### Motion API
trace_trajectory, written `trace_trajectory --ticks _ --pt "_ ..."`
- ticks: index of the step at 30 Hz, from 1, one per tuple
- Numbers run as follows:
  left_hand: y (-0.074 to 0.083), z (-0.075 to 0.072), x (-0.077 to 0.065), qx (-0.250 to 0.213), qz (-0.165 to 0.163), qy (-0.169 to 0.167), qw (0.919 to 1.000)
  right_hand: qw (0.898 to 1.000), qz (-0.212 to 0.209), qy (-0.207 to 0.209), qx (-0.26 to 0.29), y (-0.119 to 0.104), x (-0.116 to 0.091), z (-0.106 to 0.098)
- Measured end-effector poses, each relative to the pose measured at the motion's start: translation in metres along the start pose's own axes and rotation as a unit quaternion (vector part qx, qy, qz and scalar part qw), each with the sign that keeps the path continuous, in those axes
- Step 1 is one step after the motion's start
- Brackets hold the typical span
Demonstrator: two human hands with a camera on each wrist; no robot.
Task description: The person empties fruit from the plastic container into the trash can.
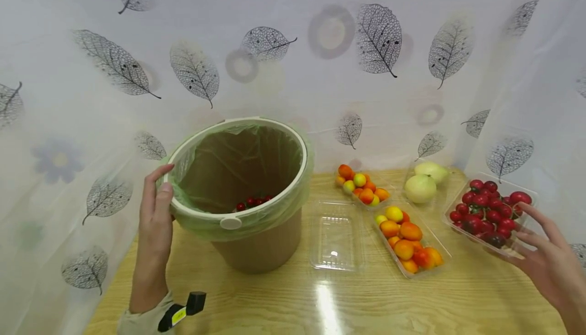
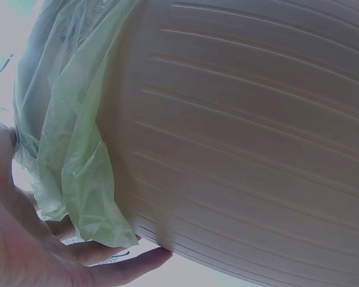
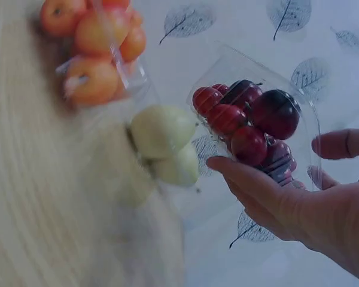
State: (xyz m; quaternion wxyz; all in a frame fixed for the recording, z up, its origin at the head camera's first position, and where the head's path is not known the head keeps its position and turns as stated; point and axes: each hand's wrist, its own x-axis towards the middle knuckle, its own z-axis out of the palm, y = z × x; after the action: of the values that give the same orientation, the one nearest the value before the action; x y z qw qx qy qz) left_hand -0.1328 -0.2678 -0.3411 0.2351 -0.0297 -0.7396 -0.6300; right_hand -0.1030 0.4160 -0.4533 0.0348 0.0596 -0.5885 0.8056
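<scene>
Background: a pale curtain [image 1: 270, 91] printed with skeletal leaves. Surface: a wood-grain table [image 1: 274, 299].

Item: brown bin [image 1: 261, 248], on your left, mouth up; its green liner [image 1: 290, 213] is folded outward over the white rim [image 1: 201, 212], probably so the bag cannot slip inward. Several red fruits [image 1: 250, 202] lie low inside.

Item: your left hand [image 1: 154, 213], gripping the rim's left side, fingers against the outer wall below the liner's hem; presumably this steadies the bin.

Item: your right hand [image 1: 551, 253], holding a see-through tray [image 1: 471, 236] of red fruit by its right end, thumb and fingers on opposite sides. The tray looks raised; your spread grip seems meant to keep its load level.

Item: two packs, front [image 1: 409, 238] and rear [image 1: 363, 187], of orange and yellow fruit, grouped between your hands, likely for easy reach.

Item: two pale fruits [image 1: 420, 188], behind.

Item: a bare plastic container [image 1: 337, 238], just beside the bin.
</scene>
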Motion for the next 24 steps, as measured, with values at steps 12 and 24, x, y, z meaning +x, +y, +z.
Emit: trace_trajectory --ticks 12,24 --pt "-0.001 -0.001 -0.001 -0.002 0.003 -0.003 1.0 0.997 -0.062 -0.015 0.044 -0.015 0.013 0.053" --pt "-0.002 -0.002 -0.001 -0.002 0.003 -0.008 1.0 0.991 -0.108 -0.05 0.067 -0.029 0.03 0.101"
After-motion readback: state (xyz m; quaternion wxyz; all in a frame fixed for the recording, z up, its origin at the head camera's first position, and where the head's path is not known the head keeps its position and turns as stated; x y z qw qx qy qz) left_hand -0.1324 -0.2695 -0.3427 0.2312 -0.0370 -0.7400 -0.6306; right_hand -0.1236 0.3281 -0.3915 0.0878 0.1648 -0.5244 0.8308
